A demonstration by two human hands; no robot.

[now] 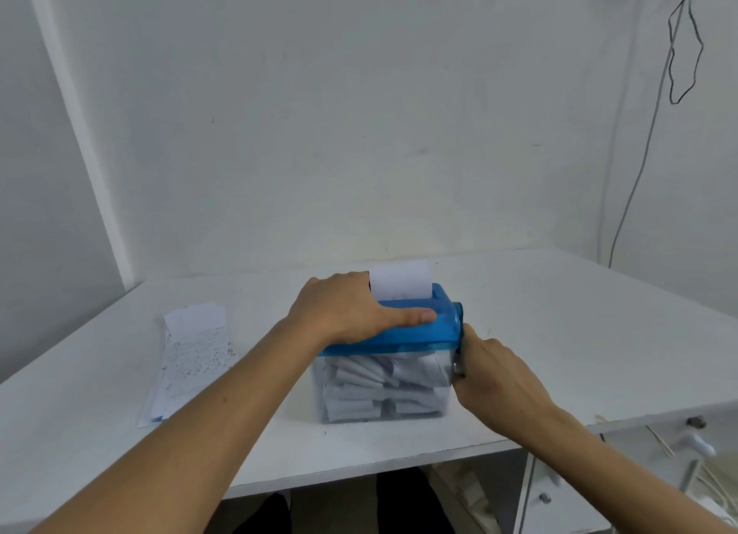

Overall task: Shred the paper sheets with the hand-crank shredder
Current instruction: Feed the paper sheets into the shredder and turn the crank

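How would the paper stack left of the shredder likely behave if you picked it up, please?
The paper stack would probably sag, since its sheets look thin. It seems light, being only a few sheets. The sheets lie fanned, with no clip visible, so they might slide apart when lifted.

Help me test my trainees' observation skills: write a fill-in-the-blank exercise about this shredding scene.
1. The left hand rests on the ____ lid of the shredder.
2. The right hand grips the ____ on the shredder's right side.
3. A ____ sheet sticks up from the shredder's top.
4. The stack of sheets lies on the table to the shredder's ____.
Missing words: blue; crank; white; left.
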